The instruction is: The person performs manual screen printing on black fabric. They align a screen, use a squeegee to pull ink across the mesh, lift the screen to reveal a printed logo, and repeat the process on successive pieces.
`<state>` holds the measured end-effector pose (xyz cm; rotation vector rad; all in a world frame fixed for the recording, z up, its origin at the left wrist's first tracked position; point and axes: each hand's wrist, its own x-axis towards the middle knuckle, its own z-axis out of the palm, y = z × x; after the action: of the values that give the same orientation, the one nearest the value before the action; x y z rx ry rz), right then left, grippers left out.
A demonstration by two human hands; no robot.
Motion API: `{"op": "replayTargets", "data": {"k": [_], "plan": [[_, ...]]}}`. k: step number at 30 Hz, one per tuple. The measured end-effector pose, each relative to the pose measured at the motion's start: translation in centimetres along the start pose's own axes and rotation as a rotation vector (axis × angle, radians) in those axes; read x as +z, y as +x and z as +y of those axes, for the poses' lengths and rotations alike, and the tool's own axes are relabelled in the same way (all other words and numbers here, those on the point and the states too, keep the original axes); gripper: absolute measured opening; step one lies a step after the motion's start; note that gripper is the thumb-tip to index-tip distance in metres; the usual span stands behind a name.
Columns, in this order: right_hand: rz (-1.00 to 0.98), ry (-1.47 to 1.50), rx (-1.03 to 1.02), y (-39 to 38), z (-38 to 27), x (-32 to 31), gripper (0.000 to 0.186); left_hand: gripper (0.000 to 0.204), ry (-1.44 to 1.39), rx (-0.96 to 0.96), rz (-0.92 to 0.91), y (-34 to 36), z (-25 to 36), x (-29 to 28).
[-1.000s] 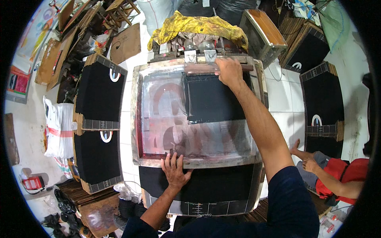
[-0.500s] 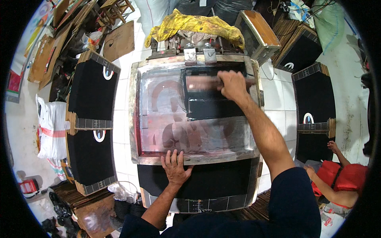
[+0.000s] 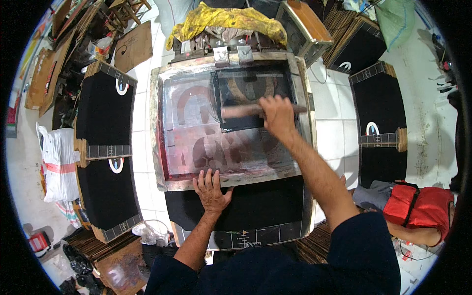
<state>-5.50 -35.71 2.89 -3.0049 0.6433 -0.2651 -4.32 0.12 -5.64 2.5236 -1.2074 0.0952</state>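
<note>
A wooden-framed printing screen (image 3: 158,128) lies in front of me, its pale mesh (image 3: 189,142) showing reddish-brown shapes. Across the dark, ink-covered area (image 3: 238,124) at the upper right of the mesh, my right hand (image 3: 279,117) grips a long brown squeegee (image 3: 241,111), slightly blurred. My left hand (image 3: 212,194) lies on the frame's near edge with fingers spread and thumb out. Black fabric (image 3: 255,201) stretches over a board below the screen and shows at its near side. Two metal hinge clamps (image 3: 221,56) join the frame's far edge.
Boards with black fabric and eye-like prints stand at left (image 3: 105,115) and right (image 3: 381,105). A yellow cloth (image 3: 226,24) drapes behind the screen, beside a wooden-topped box (image 3: 309,22). At the lower right sits another person in a red garment (image 3: 418,204).
The squeegee in my right hand has moved toward me over the mesh, uncovering a round shape behind it. My left hand stays on the frame edge. The whole view has shifted slightly.
</note>
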Motion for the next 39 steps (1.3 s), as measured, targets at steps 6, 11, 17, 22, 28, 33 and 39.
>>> {"op": "replayTargets", "data": {"k": [6,11,17,22,28,33,39], "plan": [[0.021,0.028,0.01,-4.3,-1.7,0.2,0.045,0.085,-0.015,-0.002,0.045,0.0,0.4,-0.1],[0.055,0.015,-0.024,-3.9,-1.0,0.2,0.038,0.069,-0.062,-0.001,0.066,1.4,0.2,-1.9],[0.147,0.084,-0.027,-0.3,0.5,-1.3,0.036,0.055,-0.262,0.081,0.087,3.3,-0.7,-4.7],[0.054,0.106,-0.008,0.6,1.3,-2.1,0.037,0.053,-0.26,0.122,0.136,3.5,-0.5,-4.8],[-0.057,0.126,-0.007,0.1,1.2,-1.3,0.037,0.052,-0.27,0.104,0.099,3.7,-0.7,-4.8],[-0.023,0.083,-0.069,9.0,4.9,0.3,0.035,0.05,-0.256,0.083,0.052,3.7,-0.4,-5.3],[-0.058,0.033,-0.032,19.5,8.6,2.2,0.062,0.057,-0.167,0.036,-0.001,3.8,0.5,-6.2]]}}
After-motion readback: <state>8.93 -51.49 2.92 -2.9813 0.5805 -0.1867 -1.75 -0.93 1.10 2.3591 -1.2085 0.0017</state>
